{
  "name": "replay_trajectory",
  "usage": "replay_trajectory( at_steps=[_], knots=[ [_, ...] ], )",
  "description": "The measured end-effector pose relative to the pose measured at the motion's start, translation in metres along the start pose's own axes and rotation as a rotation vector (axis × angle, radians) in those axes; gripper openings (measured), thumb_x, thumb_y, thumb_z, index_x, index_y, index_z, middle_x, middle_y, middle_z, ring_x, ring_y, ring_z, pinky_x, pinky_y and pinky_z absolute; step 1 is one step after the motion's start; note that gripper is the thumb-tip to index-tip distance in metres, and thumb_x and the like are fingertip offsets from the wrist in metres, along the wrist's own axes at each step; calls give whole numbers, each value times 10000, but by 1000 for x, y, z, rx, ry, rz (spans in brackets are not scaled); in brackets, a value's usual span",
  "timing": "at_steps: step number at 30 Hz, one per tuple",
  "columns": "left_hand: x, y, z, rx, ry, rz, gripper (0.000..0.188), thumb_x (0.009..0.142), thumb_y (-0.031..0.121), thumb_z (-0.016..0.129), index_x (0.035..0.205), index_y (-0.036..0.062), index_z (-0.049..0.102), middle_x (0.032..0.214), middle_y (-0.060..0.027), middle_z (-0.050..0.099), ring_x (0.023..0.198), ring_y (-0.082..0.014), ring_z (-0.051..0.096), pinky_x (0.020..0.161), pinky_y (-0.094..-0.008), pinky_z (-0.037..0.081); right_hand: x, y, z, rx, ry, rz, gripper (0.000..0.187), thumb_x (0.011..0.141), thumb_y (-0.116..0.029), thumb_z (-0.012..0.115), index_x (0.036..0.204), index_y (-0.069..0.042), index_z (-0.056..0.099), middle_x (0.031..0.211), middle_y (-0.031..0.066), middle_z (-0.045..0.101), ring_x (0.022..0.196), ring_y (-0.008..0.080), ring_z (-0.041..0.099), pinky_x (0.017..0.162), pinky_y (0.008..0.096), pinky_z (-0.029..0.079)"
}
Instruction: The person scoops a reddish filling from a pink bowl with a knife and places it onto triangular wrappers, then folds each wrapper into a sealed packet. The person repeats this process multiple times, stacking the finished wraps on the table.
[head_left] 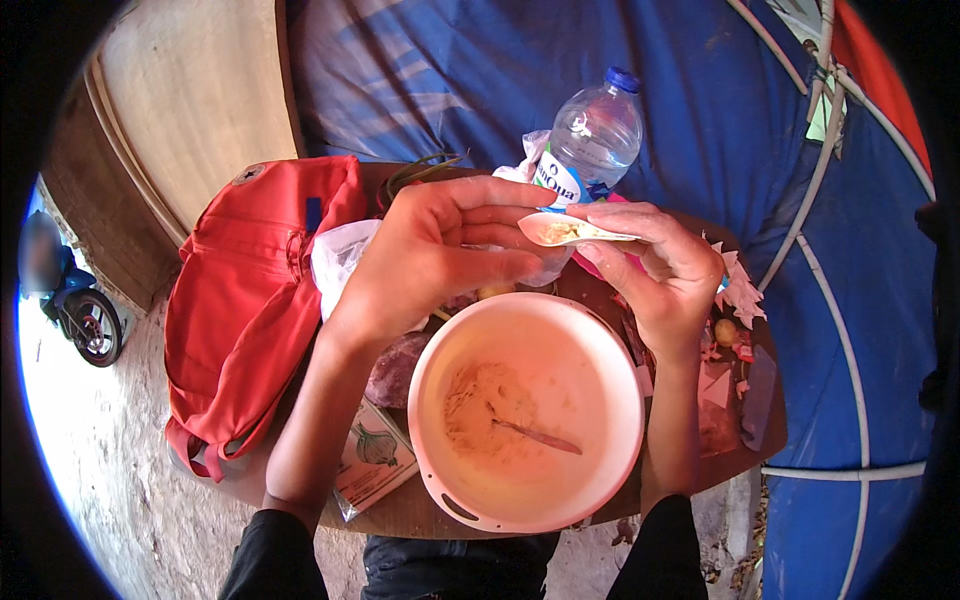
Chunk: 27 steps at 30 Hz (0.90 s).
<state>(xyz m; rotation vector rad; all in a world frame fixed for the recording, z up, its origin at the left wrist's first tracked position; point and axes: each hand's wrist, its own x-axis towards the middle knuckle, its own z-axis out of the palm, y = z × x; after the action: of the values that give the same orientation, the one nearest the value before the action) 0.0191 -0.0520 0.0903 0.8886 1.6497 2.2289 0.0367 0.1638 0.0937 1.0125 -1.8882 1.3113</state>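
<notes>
In my right hand point(655, 255) a small pale, thin wrapper point(575, 231), folded like a boat with crumbly light filling inside, is pinched between thumb and fingers above the table. My left hand point(440, 245) is beside the wrapper's left end, fingers stretched out and thumb apart; whether a fingertip touches it I cannot tell. Below both hands stands a wide pale basin point(625, 440) with a slot handle in its rim. A crumbly beige mixture point(490, 400) lies in it, spread over the bottom, and a spoon point(540, 436) rests there.
A red backpack point(240, 310) lies at the table's left. Behind my hands stand a large water bottle point(600, 130) and white plastic bags point(340, 255). A printed packet point(375, 455) sits left of the basin; scraps and small items point(725, 345) litter the right. A blue tarp point(450, 80) hangs behind.
</notes>
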Motion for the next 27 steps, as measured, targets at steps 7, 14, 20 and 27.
replay_trajectory(
  at_steps=[7, 14, 20, 27],
  knots=[
    [-3, -5, 17, 356, 136, 260, 271, 801, 17, 771, 1066, 1, 715, 943, -62, 702, 810, -75, 656, 680, -203, 527, -6, -2, 1, 340, 17, 199, 249, 764, 140, 719, 999, 80, 661, 1012, 170, 676, 935, 235, 693, 832, 316, 597],
    [-4, -3, 14, 379, 116, 332, 191, 807, 23, 766, 995, 7, 736, 883, -43, 688, 795, -70, 653, 665, -198, 522, -5, 0, -1, 489, -40, 237, 261, 752, 132, 736, 999, 91, 665, 1032, 172, 653, 947, 240, 681, 827, 327, 605],
    [-4, -4, 14, 368, 82, 342, 170, 817, 0, 742, 987, -5, 734, 892, -56, 687, 826, -89, 669, 699, -207, 546, -6, 0, 0, 382, -79, 201, 232, 745, 138, 737, 963, 81, 681, 1011, 177, 643, 925, 240, 684, 816, 328, 612],
    [-5, -5, 13, 361, 74, 314, 152, 825, -6, 732, 977, -8, 736, 883, -54, 683, 780, -70, 655, 653, -194, 528, -7, 5, 1, 444, -67, 136, 206, 754, 137, 734, 945, 82, 680, 988, 171, 646, 906, 240, 688, 794, 322, 617]
  ],
)
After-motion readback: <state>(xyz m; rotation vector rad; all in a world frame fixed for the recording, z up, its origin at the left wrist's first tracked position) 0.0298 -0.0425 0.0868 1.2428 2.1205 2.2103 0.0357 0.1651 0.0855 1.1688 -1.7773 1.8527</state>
